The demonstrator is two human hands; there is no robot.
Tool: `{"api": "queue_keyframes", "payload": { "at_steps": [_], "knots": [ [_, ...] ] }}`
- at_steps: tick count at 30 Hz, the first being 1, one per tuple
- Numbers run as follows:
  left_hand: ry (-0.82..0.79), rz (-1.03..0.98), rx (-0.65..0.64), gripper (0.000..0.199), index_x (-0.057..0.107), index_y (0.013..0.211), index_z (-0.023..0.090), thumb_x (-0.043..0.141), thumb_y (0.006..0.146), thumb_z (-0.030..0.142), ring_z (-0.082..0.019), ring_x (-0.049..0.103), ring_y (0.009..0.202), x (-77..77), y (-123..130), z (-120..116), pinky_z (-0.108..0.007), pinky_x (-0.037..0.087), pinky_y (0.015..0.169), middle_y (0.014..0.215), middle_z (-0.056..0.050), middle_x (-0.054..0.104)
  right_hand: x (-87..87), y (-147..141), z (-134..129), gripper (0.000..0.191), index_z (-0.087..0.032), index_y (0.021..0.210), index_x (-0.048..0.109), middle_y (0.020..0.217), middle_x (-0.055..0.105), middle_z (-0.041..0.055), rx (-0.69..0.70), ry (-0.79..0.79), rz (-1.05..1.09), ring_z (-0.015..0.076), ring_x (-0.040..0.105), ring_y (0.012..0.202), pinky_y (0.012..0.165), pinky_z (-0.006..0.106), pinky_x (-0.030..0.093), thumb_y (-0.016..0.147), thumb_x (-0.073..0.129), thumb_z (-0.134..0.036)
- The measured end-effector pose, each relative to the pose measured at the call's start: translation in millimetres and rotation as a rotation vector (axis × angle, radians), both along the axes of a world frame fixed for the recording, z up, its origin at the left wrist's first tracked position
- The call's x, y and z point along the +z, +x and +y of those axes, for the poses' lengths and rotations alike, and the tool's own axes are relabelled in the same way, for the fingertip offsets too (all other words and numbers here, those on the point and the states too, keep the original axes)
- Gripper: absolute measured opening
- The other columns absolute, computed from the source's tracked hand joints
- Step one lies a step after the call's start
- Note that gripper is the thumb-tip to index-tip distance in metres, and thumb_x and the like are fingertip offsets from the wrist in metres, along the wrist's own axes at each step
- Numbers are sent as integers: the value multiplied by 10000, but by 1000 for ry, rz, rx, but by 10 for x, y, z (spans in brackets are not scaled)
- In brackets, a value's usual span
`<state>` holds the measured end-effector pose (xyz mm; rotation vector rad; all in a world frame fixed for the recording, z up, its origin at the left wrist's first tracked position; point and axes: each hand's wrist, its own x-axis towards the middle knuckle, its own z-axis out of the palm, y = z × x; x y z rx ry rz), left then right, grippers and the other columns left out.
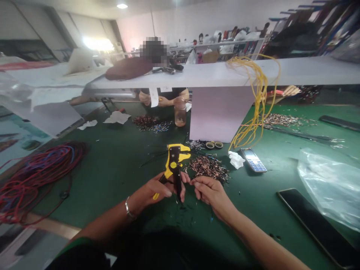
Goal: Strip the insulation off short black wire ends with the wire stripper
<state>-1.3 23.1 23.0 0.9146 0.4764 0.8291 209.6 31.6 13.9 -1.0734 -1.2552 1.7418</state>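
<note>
A worker's left hand [152, 188] grips a yellow-and-black wire stripper [174, 165], its head pointing up, above the green worktop [118, 165] and well in from the left edge; the fingers are clamped around the handles. Just beside it, the right hand [212, 193] holds thumb and forefinger pressed together near a heap of copper-coloured pieces [209, 168]; anything between those fingertips is too small to make out. A coil of red and blue wires [42, 176] lies along the worktop's left edge. To the right of the heap sit a crumpled white tissue [236, 160] and a keypad phone [254, 160]. Yellow wires [261, 84] drape from the white shelf [205, 77]. Toward the far edge, a co-worker's hands [168, 101] show beneath the shelf, behind a jar [180, 114].
</note>
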Motion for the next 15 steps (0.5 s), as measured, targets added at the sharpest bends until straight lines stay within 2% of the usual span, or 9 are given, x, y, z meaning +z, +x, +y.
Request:
{"api": "queue_keyframes", "payload": {
  "at_steps": [5, 8, 10, 15],
  "knots": [
    [2, 2, 56, 463, 651, 1010, 109, 626, 549, 101, -249, 658, 767, 35, -6, 2, -385, 499, 753, 896, -129, 702, -76, -52, -48, 371, -172, 681, 659, 504, 533, -17, 129, 72, -77, 82, 338, 427, 429, 236, 225, 818, 613, -513],
    [-3, 6, 78, 469, 660, 1020, 105, 640, 551, 101, -247, 668, 759, -14, 5, -3, -353, 496, 719, 892, -128, 709, -19, -40, -52, 372, -176, 816, 698, 506, 554, -24, 155, 72, -82, 85, 337, 408, 422, 235, 234, 829, 606, -536],
    [-6, 11, 81, 480, 663, 1035, 102, 646, 555, 103, -250, 671, 765, -38, 6, -6, -368, 507, 733, 948, -137, 706, 27, -25, -39, 394, -175, 841, 698, 491, 558, -29, 188, 65, -80, 82, 317, 384, 405, 233, 221, 842, 583, -552],
    [14, -11, 81, 452, 672, 1027, 92, 631, 578, 120, -265, 676, 803, -35, 14, -6, -395, 536, 743, 1031, -162, 693, 34, -5, 6, 439, -182, 713, 674, 435, 508, -42, 275, 127, -94, 79, 307, 379, 407, 231, 220, 884, 538, -562]
  ]
}}
